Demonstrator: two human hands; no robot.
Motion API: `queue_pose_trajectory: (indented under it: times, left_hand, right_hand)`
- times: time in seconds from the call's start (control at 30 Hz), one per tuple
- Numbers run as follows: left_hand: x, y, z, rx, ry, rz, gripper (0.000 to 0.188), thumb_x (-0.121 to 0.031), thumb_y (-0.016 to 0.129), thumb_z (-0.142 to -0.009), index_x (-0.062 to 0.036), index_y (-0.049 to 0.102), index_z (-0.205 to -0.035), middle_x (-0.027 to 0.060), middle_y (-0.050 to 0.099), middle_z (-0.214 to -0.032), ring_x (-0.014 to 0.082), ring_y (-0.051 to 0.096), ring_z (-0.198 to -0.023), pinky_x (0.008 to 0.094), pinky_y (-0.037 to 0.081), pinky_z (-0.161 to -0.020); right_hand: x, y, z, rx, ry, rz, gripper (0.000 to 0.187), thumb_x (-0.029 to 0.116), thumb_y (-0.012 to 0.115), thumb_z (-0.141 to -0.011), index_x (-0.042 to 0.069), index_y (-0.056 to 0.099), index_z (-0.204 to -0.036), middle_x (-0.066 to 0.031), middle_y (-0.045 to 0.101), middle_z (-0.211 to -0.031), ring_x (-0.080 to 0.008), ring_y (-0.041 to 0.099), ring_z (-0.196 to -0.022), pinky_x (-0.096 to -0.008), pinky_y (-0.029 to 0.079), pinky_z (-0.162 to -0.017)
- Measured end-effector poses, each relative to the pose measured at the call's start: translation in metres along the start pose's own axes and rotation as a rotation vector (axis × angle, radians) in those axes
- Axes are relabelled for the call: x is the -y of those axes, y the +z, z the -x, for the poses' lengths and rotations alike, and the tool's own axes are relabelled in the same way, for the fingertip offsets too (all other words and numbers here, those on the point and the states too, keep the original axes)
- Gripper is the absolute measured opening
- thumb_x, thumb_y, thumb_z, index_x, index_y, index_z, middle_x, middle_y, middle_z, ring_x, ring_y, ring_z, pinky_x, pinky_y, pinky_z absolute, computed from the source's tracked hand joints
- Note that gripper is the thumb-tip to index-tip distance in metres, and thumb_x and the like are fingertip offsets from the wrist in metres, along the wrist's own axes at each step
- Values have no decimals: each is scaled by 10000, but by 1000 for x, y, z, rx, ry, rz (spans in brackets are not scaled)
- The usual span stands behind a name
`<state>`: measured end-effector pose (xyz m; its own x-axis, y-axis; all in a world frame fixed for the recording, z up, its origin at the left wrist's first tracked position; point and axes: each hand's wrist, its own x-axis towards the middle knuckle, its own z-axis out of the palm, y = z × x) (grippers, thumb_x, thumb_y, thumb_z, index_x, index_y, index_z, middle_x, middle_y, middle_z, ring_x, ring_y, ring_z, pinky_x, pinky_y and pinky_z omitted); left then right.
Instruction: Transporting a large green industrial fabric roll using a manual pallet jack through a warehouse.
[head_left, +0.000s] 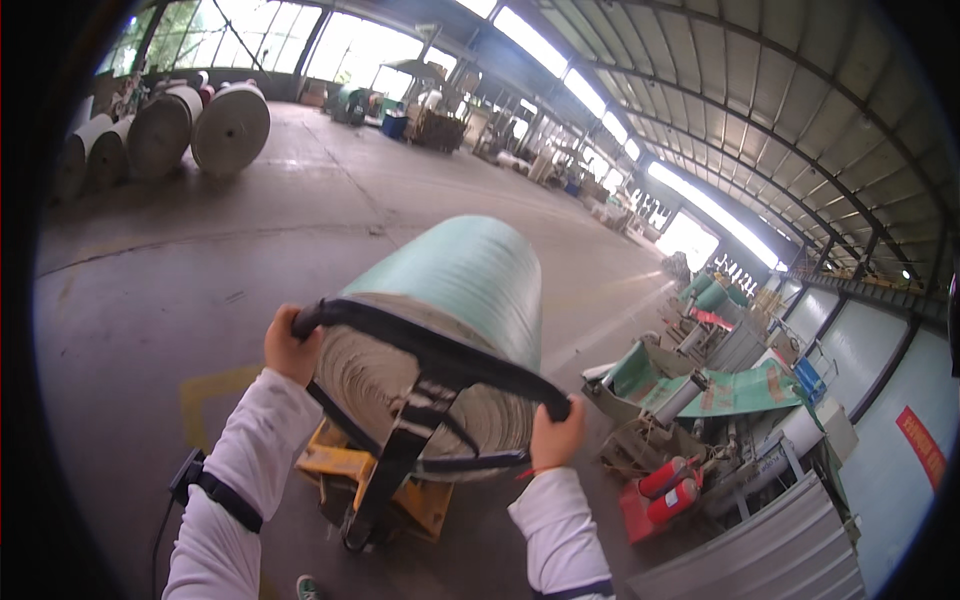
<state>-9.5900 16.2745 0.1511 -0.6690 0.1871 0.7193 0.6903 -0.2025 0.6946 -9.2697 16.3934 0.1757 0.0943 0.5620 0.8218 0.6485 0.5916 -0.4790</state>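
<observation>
Left hand clamped on left end of black loop handle of yellow pallet jack; right hand clamped on right end of same handle. Hands well apart, one at each side, both in white sleeves, black strap on left forearm. Large pale-green roll lying on its side on the jack, directly beyond the handle, flat wound end facing the camera, long axis pointing away down the concrete floor.

Judged best practice for moving this load: grip kept even at both handle ends, push kept low and straight so the roll cannot rock sideways off the forks, steering by small corrections, open floor to the left favoured over the clutter on the right.

To the right: red fire extinguishers lying near the jack, green sheet draped over machinery, grey corrugated panel. Far left: more big rolls stacked together.

Hard to make out: forks and wheels hidden under the roll; whether the roll is chocked or strapped cannot be told. Far end of roll out of sight. Handle shaft base partly in shadow. Green shoe tip cut off at lower edge. Straight lines bent by the lens toward the rim.
</observation>
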Motion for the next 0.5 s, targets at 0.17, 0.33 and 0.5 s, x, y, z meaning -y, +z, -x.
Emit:
queue_pose_trajectory:
  times: [0.17, 0.33, 0.5]
  left_hand:
    - [37, 79, -37, 138, -76, 16, 254, -28, 620, -588, -53, 476, -796, 142, 517, -700, 333, 512, -661, 353, 411, -587]
    - [75, 148, -74, 229, -111, 58, 284, -30, 628, -588, -58, 474, -826, 149, 526, -709, 341, 523, -682, 363, 415, -597]
    - [113, 216, -111, 280, -136, 53, 278, -25, 625, -592, -51, 465, -819, 150, 521, -699, 338, 517, -658, 362, 412, -585]
  right_hand:
    - [-29, 69, -51, 24, 102, 28, 215, 117, 608, -661, 21, 486, -810, -152, 540, -748, -325, 534, -706, -367, 420, -654]
    - [-62, 145, -91, -8, 171, 71, 187, 93, 590, -664, 18, 480, -796, -153, 539, -748, -311, 539, -703, -361, 418, -645]
    - [-78, 214, -131, -80, 151, 70, 165, 67, 591, -654, 27, 474, -763, -143, 538, -705, -287, 546, -672, -337, 421, -636]
